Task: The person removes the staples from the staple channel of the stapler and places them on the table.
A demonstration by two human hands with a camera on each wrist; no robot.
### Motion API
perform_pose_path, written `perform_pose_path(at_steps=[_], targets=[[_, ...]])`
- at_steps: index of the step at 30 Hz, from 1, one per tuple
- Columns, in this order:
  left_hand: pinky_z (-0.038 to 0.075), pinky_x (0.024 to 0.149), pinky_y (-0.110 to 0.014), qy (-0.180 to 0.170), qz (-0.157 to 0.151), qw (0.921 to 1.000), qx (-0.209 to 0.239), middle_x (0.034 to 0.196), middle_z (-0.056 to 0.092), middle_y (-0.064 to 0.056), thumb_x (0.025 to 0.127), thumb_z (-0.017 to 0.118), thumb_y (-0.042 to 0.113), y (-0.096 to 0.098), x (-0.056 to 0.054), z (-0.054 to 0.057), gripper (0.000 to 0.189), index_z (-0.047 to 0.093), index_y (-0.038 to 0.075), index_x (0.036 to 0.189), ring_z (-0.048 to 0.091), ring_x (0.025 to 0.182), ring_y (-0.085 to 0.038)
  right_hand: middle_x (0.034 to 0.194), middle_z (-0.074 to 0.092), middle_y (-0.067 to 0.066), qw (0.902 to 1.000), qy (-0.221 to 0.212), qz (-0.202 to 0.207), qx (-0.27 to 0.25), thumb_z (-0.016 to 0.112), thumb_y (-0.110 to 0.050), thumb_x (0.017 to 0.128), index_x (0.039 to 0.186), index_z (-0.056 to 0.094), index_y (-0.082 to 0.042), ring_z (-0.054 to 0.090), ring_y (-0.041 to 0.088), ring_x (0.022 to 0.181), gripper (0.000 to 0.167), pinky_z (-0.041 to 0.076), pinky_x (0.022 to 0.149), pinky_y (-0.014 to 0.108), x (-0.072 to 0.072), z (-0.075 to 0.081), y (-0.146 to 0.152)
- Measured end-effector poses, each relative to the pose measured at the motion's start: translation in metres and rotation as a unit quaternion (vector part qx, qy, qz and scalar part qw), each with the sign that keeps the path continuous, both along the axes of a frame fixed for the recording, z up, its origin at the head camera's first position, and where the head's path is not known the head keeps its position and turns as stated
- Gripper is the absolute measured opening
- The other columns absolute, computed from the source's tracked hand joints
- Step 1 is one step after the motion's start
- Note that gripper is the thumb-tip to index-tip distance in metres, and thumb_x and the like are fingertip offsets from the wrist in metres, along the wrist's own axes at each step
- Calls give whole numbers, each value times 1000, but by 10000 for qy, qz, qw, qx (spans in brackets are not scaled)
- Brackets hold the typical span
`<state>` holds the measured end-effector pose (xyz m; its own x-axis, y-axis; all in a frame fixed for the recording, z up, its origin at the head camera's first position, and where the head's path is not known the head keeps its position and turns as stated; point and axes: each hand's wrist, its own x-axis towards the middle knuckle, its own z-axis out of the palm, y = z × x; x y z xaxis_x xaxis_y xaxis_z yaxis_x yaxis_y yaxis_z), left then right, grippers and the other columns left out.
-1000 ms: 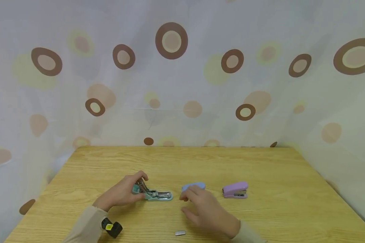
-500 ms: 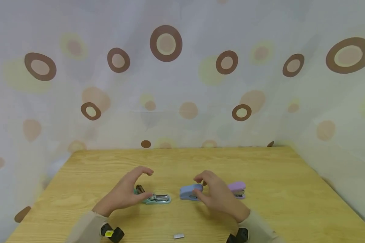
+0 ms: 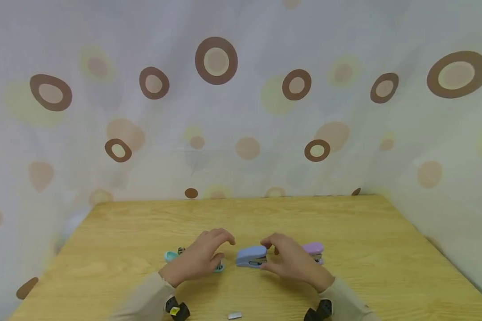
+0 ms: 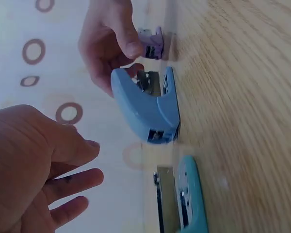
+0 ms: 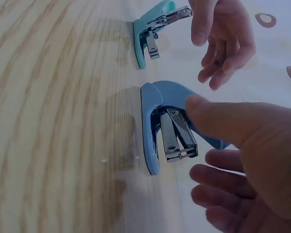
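A blue stapler (image 3: 251, 257) stands on the table between my two hands. My left hand (image 3: 201, 254) hovers above the opened teal stapler (image 3: 171, 256), hiding most of it; the fingers are loosely bent and hold nothing. At the blue stapler's right end is my right hand (image 3: 293, 261), thumb and fingers spread around that end without a visible grip. In the right wrist view the thumb (image 5: 218, 116) overlaps the blue stapler (image 5: 172, 94); whether it touches cannot be told. The teal stapler (image 5: 153, 22) has its metal magazine folded out.
Behind my right hand a purple stapler (image 3: 314, 249) is partly hidden. A small strip of staples (image 3: 234, 315) lies near the front of the wooden table (image 3: 241, 214). A patterned curtain (image 3: 249, 111) hangs behind and at the sides.
My left hand has let go of the teal stapler and moved right, over it. My right hand has shifted right and now sits at the blue stapler's right end.
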<state>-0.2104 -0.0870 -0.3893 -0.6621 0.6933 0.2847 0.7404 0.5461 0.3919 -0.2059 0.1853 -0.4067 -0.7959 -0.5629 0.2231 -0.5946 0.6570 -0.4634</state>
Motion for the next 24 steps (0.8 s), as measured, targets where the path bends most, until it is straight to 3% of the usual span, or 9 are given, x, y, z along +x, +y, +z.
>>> perform_pose_path(at_steps=[4, 7, 11, 17, 24], targets=[[46, 98, -39, -498, -48, 9987, -124, 121, 56, -1, 91, 62, 6, 15, -4, -6, 31, 54, 11, 121, 54, 116, -20, 95, 63, 2, 9989, -423, 194, 73, 75, -22, 84, 107, 64, -2, 52, 8, 74, 33, 44, 63, 21, -2, -2, 2], [48, 93, -31, -655, -111, 9974, -263, 121, 56, -2, 91, 66, 16, 27, -8, -10, 34, 54, 11, 123, 55, 112, -18, 84, 60, 2, 9976, -611, 339, -9, 74, -18, 84, 97, 64, -3, 49, 4, 69, 22, 43, 59, 19, -3, -5, 4], [48, 90, -26, -556, -188, 9975, -405, 121, 58, -2, 90, 66, 14, 43, -11, -10, 34, 54, 13, 122, 56, 107, -13, 77, 53, 0, 9975, -569, 409, -87, 74, -14, 82, 89, 61, -6, 45, 3, 67, 16, 41, 58, 19, -4, -9, 5], [49, 90, -28, -528, -9, 9969, -590, 121, 60, -5, 89, 59, -1, 57, -13, -11, 38, 52, 14, 123, 57, 106, -13, 73, 47, -2, 9992, -285, 261, -125, 73, -8, 81, 83, 59, -7, 41, 3, 64, 15, 38, 56, 19, -9, -16, -1], [47, 93, -29, -148, -135, 9971, -733, 117, 60, -3, 92, 61, 3, 67, -13, -19, 46, 52, 20, 134, 55, 108, -15, 72, 46, -3, 9990, -337, 254, -172, 73, -6, 80, 86, 59, -7, 40, 1, 61, 15, 38, 55, 19, -11, -21, -4]])
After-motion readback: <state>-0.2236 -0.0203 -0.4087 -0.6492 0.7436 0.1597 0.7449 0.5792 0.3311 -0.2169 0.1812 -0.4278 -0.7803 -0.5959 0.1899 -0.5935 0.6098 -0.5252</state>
